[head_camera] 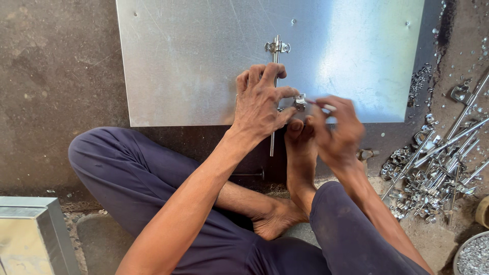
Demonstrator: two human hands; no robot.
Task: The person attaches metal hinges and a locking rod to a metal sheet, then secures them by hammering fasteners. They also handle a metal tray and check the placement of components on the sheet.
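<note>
A large shiny metal sheet (193, 56) lies on the floor in front of me. A thin metal rod (275, 66) runs down its middle, passing through a small bracket (277, 47) fixed to the sheet. My left hand (260, 104) rests over the rod near the sheet's front edge, fingers curled around it. A small metal clamp piece (300, 102) sits between my two hands. My right hand (336, 130), blurred with motion, pinches at that clamp. My bare foot (300, 153) lies just below the hands, at the sheet's edge.
A heap of metal rods and brackets (433, 173) lies at the right. A bowl of small fasteners (473, 254) stands at the lower right corner. A shiny metal box (30, 234) is at the lower left. Loose screws (420, 79) lie beside the sheet's right edge.
</note>
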